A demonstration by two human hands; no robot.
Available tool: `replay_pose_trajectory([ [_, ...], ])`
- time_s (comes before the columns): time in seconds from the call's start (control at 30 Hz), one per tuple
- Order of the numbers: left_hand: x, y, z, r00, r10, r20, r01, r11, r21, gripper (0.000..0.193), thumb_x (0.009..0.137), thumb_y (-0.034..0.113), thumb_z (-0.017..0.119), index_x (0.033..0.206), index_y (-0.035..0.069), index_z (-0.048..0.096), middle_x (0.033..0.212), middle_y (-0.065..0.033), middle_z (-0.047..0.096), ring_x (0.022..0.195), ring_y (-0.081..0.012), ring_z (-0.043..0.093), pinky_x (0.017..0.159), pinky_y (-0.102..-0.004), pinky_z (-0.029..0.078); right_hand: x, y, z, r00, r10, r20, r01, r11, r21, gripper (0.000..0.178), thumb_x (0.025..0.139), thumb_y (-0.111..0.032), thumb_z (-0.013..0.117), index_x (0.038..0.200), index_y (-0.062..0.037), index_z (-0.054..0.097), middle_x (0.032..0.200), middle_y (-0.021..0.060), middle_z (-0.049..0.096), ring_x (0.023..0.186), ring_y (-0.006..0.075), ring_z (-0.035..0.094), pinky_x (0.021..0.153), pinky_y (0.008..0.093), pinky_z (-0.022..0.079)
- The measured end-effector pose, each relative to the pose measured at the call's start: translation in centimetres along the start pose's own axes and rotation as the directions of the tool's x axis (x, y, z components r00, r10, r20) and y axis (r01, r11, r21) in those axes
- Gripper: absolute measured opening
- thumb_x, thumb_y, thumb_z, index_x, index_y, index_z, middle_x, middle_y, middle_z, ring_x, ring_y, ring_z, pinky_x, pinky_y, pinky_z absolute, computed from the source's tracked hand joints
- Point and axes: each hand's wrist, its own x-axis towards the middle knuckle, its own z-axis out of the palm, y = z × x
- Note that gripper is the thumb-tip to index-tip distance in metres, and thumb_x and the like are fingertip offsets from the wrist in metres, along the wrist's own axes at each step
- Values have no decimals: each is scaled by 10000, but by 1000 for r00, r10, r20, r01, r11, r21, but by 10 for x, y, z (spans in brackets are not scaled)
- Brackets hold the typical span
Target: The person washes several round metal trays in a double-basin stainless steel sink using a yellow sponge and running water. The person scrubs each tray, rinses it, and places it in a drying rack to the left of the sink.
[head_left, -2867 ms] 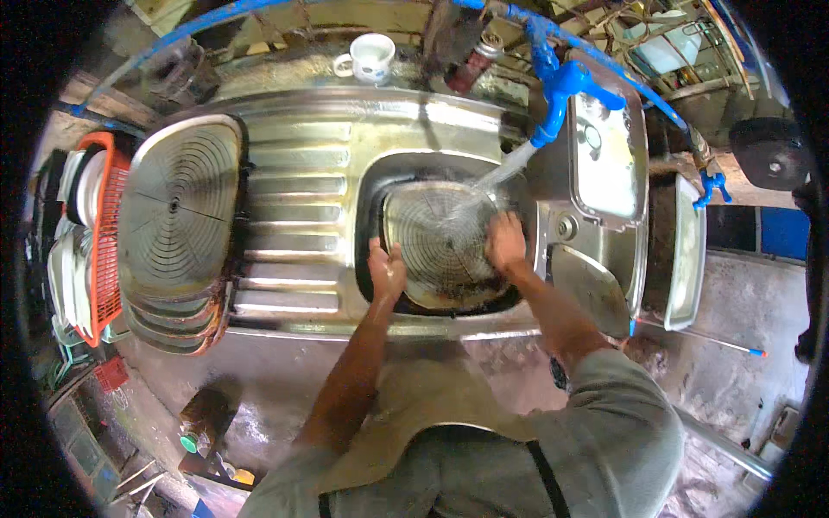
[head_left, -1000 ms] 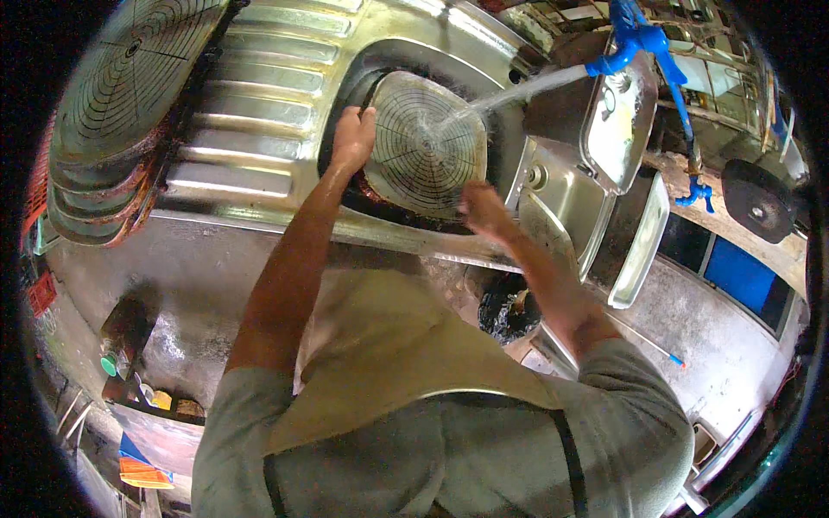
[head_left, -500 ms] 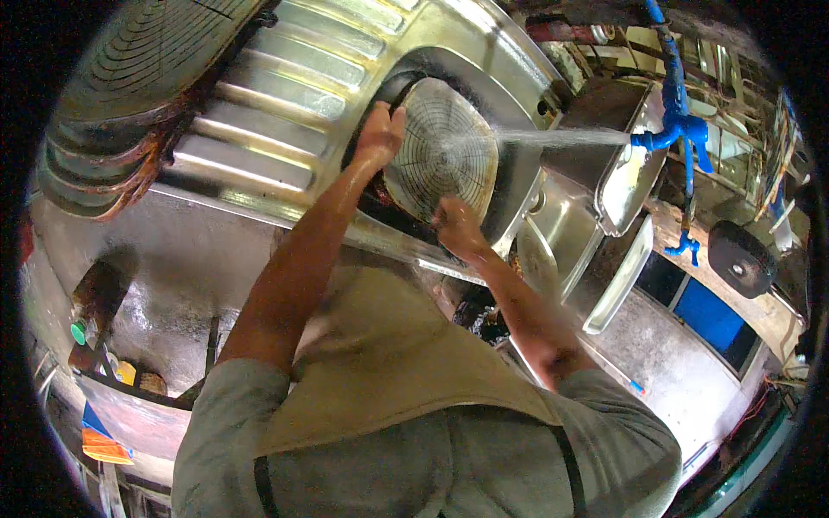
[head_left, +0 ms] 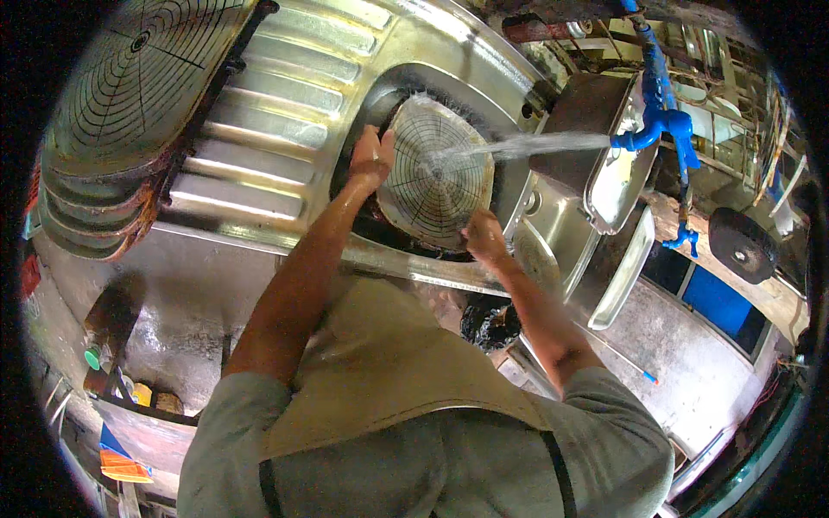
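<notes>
A round wire fan grille (head_left: pixel 436 173) stands tilted in the basin of a steel sink (head_left: pixel 509 95). My left hand (head_left: pixel 373 160) grips its left rim and my right hand (head_left: pixel 482 237) grips its lower right rim. A stream of water (head_left: pixel 535 145) from a blue tap (head_left: pixel 658 129) at the right hits the middle of the grille and sprays off it.
A stack of round fan grilles (head_left: pixel 121 112) lies on the ribbed drainboard (head_left: pixel 268 121) at the left. Metal trays (head_left: pixel 617 177) lean right of the basin. Wet concrete floor (head_left: pixel 173 293) lies below the sink, with a bottle and small items (head_left: pixel 104 345) at lower left.
The view has swung, so the sink sits higher and more tilted. The grille has been lifted from lying flat in the basin to standing tilted under the water, both hands still on its rim.
</notes>
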Motion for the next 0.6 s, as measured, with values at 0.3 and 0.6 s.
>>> replay_pose_trajectory([
  [0.3,0,-13,3,1000,12,-27,-10,998,60,567,967,460,517,1204,-53,556,1139,-321,636,1078,-479,607,940,-500,469,29,35,38,943,268,-195,-141,857,496,39,921,-179,583,915,-141,578,854,63,566,704,228,552,564,362,479],
  [0.6,19,-36,14,983,177,-39,-182,958,-222,639,1023,529,358,1093,-59,600,1157,-312,621,1132,-492,557,980,-512,415,150,-75,100,865,-78,-496,103,994,23,122,865,-83,615,973,-32,639,1084,201,598,1033,416,546,929,522,409],
])
